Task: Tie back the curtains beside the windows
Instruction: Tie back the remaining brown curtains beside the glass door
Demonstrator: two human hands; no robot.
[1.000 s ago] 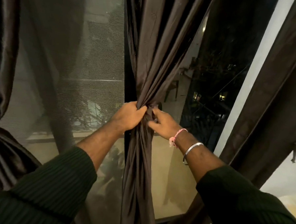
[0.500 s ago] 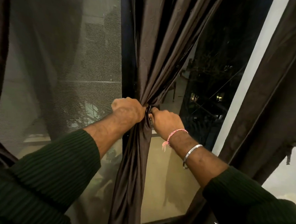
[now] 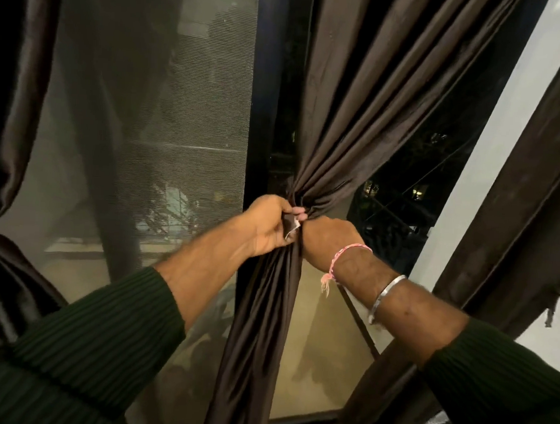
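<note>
Head view: dark brown curtain [image 3: 358,118] hangs gathered before a mesh-screened window [image 3: 166,125].

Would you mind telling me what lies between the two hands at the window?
In the head view, the gathered middle curtain runs between the left hand and right hand.

Left hand [image 3: 268,225] has rolled palm-up — now pinching a tie end [image 3: 291,226].

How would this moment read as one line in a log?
step: tying middle curtain | left hand: pinches tie end | right hand: grips gathered fabric | knot: unfinished
</note>
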